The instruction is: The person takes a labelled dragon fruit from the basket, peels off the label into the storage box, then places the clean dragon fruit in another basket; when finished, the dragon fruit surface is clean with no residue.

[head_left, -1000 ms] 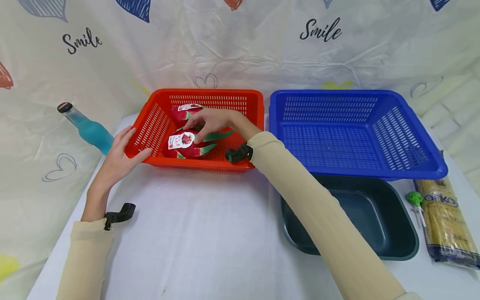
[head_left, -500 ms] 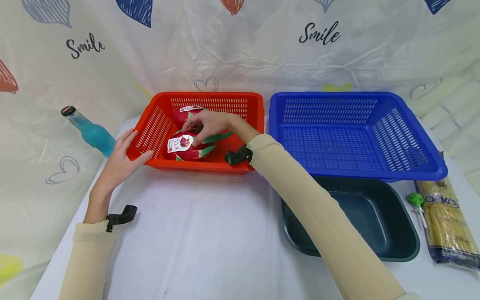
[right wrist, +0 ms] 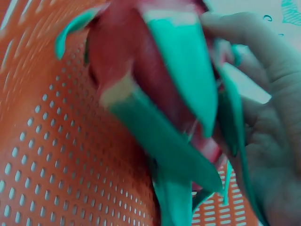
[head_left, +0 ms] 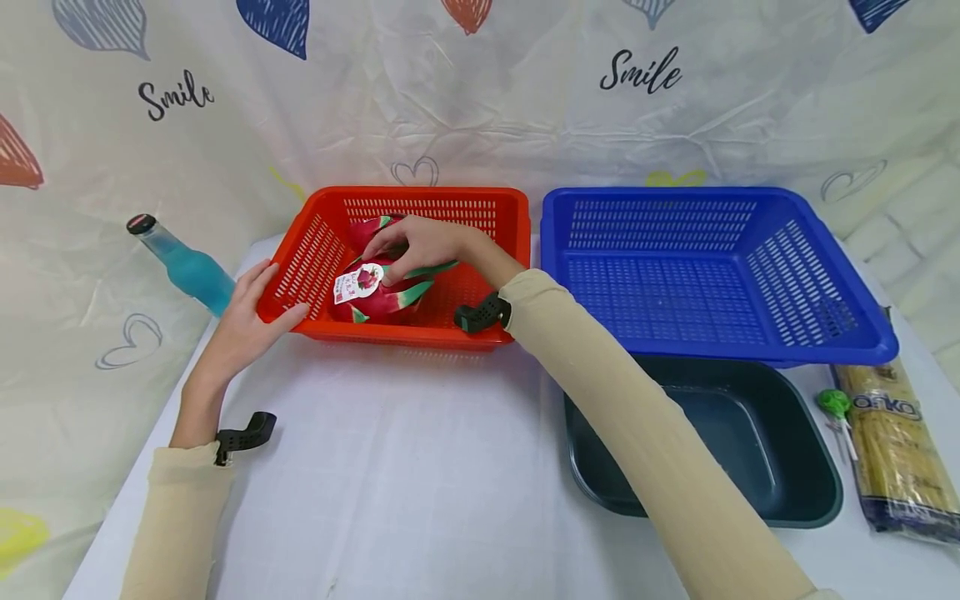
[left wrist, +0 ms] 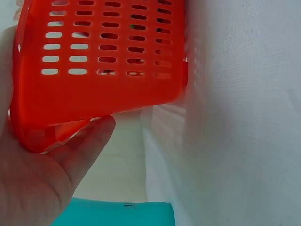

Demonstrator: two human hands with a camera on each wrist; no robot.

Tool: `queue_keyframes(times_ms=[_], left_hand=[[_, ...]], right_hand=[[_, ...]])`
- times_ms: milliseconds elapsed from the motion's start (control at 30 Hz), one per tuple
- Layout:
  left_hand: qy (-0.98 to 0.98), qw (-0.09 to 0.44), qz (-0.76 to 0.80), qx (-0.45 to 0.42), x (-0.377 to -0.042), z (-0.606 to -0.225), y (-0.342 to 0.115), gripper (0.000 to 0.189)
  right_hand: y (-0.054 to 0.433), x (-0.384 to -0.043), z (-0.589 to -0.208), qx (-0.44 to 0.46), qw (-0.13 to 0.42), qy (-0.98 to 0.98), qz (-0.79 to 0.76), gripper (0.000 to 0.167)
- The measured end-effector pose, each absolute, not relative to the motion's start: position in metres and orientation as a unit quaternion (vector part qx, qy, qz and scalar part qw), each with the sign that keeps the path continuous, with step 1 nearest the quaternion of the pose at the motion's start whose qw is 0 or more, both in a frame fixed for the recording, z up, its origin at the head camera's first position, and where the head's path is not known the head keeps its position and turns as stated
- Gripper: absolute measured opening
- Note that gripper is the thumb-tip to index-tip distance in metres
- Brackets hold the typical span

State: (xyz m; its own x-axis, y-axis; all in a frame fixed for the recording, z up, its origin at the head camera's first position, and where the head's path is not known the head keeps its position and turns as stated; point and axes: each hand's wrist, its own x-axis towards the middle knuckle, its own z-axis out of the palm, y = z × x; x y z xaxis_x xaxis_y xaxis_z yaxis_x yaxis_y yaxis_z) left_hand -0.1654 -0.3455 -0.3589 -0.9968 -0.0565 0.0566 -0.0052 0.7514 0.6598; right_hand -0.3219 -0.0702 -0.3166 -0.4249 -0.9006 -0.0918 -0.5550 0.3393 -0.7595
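Note:
My left hand [head_left: 243, 329] grips the front left corner of the red basket [head_left: 405, 333], thumb over the front rim and fingers on the outer side. In the left wrist view the fingers [left wrist: 96, 141] lie against the basket wall. Inside the basket, my right hand [head_left: 420, 243] holds the nearer dragon fruit [head_left: 375, 307], which bears a white sticker. Thumb and fingers reach around it from above. In the right wrist view its green scales [right wrist: 176, 61] are close and blurred. A second dragon fruit [head_left: 365, 232] lies behind, partly hidden by the right hand.
To the right is a blue basket [head_left: 660, 300], with a dark green tub [head_left: 787, 492] in front of it. A green lollipop [head_left: 834, 403] and a noodle packet [head_left: 896, 454] lie far right. A bottle of blue liquid [head_left: 197, 279] stands beside my left hand.
The nearer dragon fruit has turned slightly under my right hand. The rear fruit's sticker, seen before, is out of sight. My left hand keeps its place; the whole head view has shifted a little.

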Motion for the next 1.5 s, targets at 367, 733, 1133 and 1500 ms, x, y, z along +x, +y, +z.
queue_keyframes(times_ms=[367, 733, 1133, 1500], left_hand=[[-0.936, 0.046, -0.349, 0.012, -0.164, -0.359, -0.346, 0.088], [-0.936, 0.044, -0.349, 0.007, -0.168, -0.361, -0.342, 0.089], [-0.933, 0.051, -0.356, 0.003, -0.165, -0.361, -0.344, 0.089], [-0.933, 0.058, -0.356, 0.003, -0.165, -0.362, -0.345, 0.09]], right_hand=[[-0.07, -0.318, -0.299, -0.467, 0.254, 0.767, -0.36, 0.045], [-0.046, -0.302, -0.277, -0.483, 0.226, 0.768, -0.355, 0.046], [-0.013, -0.283, -0.26, -0.457, 0.166, 0.783, -0.388, 0.045], [0.011, -0.229, -0.259, -0.415, 0.108, 0.777, -0.46, 0.046]])
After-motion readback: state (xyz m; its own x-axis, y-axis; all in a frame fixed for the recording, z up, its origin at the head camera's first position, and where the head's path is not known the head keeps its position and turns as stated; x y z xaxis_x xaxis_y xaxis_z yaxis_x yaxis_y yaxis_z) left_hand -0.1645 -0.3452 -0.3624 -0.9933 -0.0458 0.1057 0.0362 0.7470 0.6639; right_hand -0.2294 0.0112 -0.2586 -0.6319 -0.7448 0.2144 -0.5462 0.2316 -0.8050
